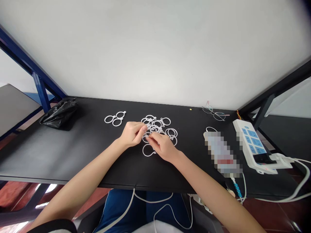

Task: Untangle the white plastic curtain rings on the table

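Note:
My left hand (133,133) and my right hand (163,145) meet over a loose heap of white curtain rings (166,121), each ring with a small eyelet. Both hands are closed in a pinch on one white ring (143,138) between them, its outline partly covered by my fingers. Just below my right fingertips lies another ring (143,150). Apart from the heap, to the left, a group of three rings (117,122) rests flat on the black table. My hands hide part of the heap.
On the black table (97,152), a black plastic bag (60,113) lies at the far left. Eyeglasses (213,113), a blurred-out phone (222,153) on a cable and a white power strip (251,144) with plugs are at the right. Cables hang below the front edge.

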`<act>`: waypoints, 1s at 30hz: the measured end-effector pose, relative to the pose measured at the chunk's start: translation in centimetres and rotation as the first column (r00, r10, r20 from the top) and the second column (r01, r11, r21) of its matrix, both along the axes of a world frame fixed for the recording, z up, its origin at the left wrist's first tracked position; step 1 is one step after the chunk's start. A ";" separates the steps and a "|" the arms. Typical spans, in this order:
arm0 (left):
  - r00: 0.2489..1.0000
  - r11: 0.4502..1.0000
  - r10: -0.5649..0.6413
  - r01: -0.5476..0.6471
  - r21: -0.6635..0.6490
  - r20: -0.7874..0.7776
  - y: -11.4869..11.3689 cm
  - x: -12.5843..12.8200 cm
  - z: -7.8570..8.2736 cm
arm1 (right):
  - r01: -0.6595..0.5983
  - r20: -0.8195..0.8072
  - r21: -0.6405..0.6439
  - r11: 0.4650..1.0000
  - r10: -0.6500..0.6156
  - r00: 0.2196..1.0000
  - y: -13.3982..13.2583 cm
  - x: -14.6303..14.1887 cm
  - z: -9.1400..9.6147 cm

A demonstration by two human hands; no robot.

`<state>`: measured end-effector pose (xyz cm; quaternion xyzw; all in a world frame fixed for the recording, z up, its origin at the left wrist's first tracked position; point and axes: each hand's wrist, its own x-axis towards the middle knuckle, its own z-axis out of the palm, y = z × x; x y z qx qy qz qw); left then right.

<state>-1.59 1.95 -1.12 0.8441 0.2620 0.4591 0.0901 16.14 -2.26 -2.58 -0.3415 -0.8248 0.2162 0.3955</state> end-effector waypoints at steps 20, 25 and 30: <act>1.000 1.000 0.001 -0.001 -0.019 -0.006 0.0 0.0 -0.1 | -0.009 0.002 -0.011 1.000 0.009 1.000 -0.1 -0.1 0.0; 1.000 1.000 -0.003 0.003 -0.013 -0.007 0.0 0.0 -0.1 | -0.002 0.011 -0.008 1.000 0.002 1.000 -0.1 -0.1 0.0; 1.000 1.000 -0.001 0.001 -0.025 -0.007 0.0 0.0 -0.1 | -0.002 0.010 -0.001 1.000 0.002 1.000 -0.1 -0.1 0.0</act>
